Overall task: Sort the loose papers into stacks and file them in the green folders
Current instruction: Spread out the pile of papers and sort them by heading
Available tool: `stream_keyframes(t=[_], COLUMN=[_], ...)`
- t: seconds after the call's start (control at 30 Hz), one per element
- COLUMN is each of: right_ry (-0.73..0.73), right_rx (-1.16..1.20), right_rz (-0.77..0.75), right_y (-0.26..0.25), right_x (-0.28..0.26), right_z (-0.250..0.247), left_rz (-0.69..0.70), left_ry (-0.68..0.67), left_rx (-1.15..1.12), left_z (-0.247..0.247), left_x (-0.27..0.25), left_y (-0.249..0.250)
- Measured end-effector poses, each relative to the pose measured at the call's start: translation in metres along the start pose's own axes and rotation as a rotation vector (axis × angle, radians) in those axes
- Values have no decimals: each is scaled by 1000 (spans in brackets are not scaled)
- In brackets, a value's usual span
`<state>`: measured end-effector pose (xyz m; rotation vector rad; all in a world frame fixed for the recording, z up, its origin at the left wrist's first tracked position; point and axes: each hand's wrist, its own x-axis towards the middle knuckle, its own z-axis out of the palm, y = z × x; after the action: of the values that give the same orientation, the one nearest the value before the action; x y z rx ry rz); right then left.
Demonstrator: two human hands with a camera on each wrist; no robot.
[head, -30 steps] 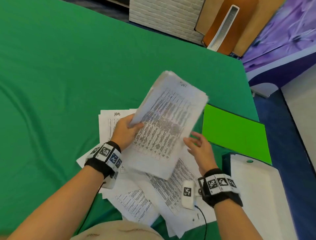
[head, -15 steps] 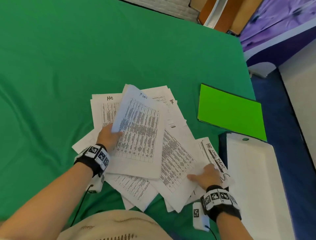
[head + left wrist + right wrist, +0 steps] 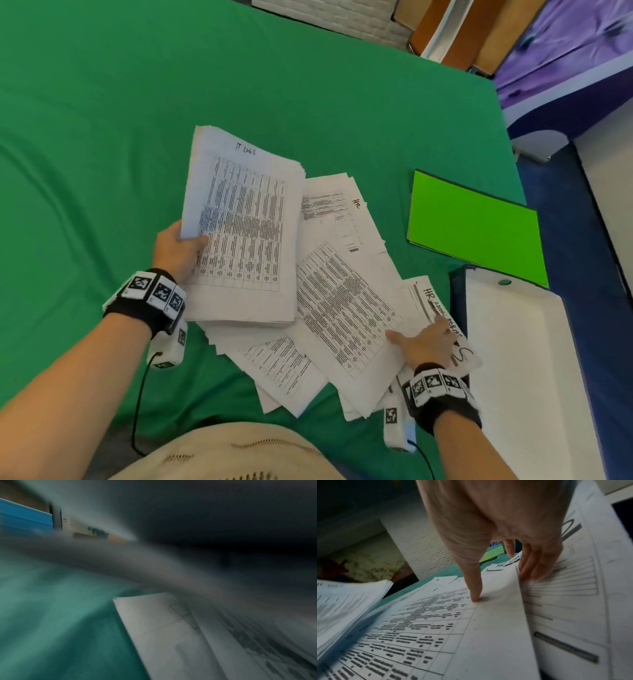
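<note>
While our left hand pinches the thick "IT LOGS" stack by its near-left edge, thumb on top, that stack now hangs lower and flatter than a second ago, when it was raised high with both hands near it. Our right hand has left it and dropped onto the loose papers just right of the stack: the thumb presses a printed table sheet while the fingers curl under its edge, lifting it off the "HR" sheet below. We judge that one category is gathered and the next sheet is being picked for sorting.

Beyond the pile, to the stack's far right, the green folder lies closed on the green-covered bench, untouched. An open white box file sits right of the pile, touching the HR sheet's corner. Mixed HR and table sheets overlap askew, so pulling one could drag its neighbours. The left wrist view is too blurred to add anything.
</note>
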<state>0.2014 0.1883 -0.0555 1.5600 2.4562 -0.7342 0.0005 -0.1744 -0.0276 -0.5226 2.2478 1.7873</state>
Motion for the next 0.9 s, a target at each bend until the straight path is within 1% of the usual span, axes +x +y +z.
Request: stream_keyframes(t=[0.03,0.07,0.1,0.13,0.17,0.2,0.23,0.33,0.4,0.47,0.53,0.63,0.7,0.77,0.83,0.9], right_ry=[45,86,78,27,-46,-109,-146,-152,-170,-192,-173,-77,6,60,103,82], right_rx=[-133,-232,-288,-314,-324,-344,-370,-449,-451,-376,-263,-20,142,286,337,261], right_rz=[-76,-190,-308,-416,-477,-502,-488,-412,-394,-430,-476,-493,-553,-593,-598,-591], right_y=[-4,-8,-12,-17,-21,-25,-29,-36,-38,-39,-40,-43,-46,-49,-49,-44], right_x=[-1,0,1,2,4,5,6,13,18,22,22,16,10,6,7,13], right_z=[-1,0,2,5,9,11,13,11,8,4,-4,-20,-33,-46,-54,-53], left_rz=[-11,-17,-21,-24,-31,-38,-44,-41,-25,-12,-2,-3,-8,-15,-20,-26], left_ry=[9,12,14,13,10,6,5,16,44,75,90,89,89,85,76,66], left_rx=[26,55,78,89,87,73,58,44,41,21,-4,-15,-22,-28,-25,-29], left_z=[-2,-1,0,2,4,5,4,-6,-19,-33,-44,-51,-48,-41,-31,-21], left_x=[1,1,-1,-3,-6,-8,-9,-11,-12,-13,-15,-19,-21,-22,-22,-21], left_y=[-3,-5,-8,-12,-15,-17,-19,-19,-17,-15,-14,-14,-15,-15,-17,-17])
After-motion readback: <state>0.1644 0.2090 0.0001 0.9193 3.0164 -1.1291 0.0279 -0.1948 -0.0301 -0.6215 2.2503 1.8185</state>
